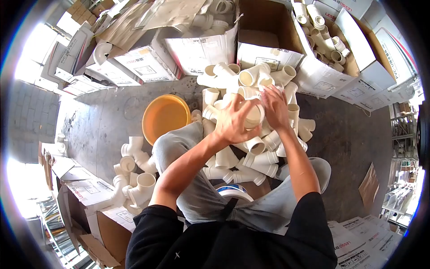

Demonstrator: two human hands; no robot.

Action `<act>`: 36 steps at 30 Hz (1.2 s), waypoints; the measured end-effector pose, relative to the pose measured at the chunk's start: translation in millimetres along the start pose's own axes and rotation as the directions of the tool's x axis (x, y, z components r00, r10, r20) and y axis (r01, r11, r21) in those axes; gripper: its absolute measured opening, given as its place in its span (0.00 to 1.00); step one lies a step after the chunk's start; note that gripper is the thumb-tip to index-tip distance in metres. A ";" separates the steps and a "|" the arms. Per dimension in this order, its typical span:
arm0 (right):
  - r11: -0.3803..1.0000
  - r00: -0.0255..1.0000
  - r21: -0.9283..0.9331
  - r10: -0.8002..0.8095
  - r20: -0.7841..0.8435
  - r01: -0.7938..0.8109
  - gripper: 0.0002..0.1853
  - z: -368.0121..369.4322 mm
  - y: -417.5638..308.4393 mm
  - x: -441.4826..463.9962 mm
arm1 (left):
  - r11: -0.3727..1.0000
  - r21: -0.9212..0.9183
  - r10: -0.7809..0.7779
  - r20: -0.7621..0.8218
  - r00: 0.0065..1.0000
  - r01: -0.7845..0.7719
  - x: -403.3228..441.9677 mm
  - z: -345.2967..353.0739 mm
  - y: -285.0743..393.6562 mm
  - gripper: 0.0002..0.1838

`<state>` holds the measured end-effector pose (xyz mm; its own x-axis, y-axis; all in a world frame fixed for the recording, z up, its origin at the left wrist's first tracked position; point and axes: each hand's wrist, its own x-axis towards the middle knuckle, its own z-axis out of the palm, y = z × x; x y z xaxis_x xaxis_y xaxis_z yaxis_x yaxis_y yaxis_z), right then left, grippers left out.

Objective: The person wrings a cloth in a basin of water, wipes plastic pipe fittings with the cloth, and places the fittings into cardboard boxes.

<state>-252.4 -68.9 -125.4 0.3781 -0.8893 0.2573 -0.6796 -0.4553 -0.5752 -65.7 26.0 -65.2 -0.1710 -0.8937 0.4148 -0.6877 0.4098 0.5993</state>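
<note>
A heap of white plastic pipe fittings (226, 157) lies in front of me, between and beyond my knees. My left hand (235, 120) is closed around one white pipe fitting (255, 116), thumb and fingers spread over its near end, with the round opening turned towards me. On the right side of the same fitting, my right hand (274, 104) has its fingers bent over the far part. Its fingertips are partly lost against the bright fittings behind. Below the hands, a white bucket with a blue band (234, 192) stands between my legs.
An orange basin (166, 117) stands on the floor left of the heap. More fittings (139, 186) are piled by my left knee. Cardboard boxes (199, 51) line the far side, one filled with fittings (324, 38). A cardboard piece (368, 187) lies at right.
</note>
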 end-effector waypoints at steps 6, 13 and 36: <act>0.992 0.995 0.113 -0.050 -0.089 0.060 0.27 -1.2 -5.9 2.1 | 0.978 0.170 0.127 -0.040 0.991 -0.118 3.4 -0.6 -10.3 0.39; 0.666 0.997 0.746 -0.066 0.028 0.023 0.28 -1.8 -54.5 -8.4 | 0.946 -0.109 -0.322 -0.246 0.914 0.304 10.5 20.4 -44.0 0.33; 0.999 0.988 -0.036 -0.029 -0.154 0.023 0.25 13.9 44.7 -6.3 | 0.969 -0.204 -0.170 -0.134 0.976 0.141 8.9 5.5 -2.5 0.32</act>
<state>-276.4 -83.0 -163.6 0.2964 -0.8719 0.3898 -0.6930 -0.4772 -0.5404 -69.4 16.0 -66.8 0.0443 -0.9178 0.3945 -0.5465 0.3083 0.7786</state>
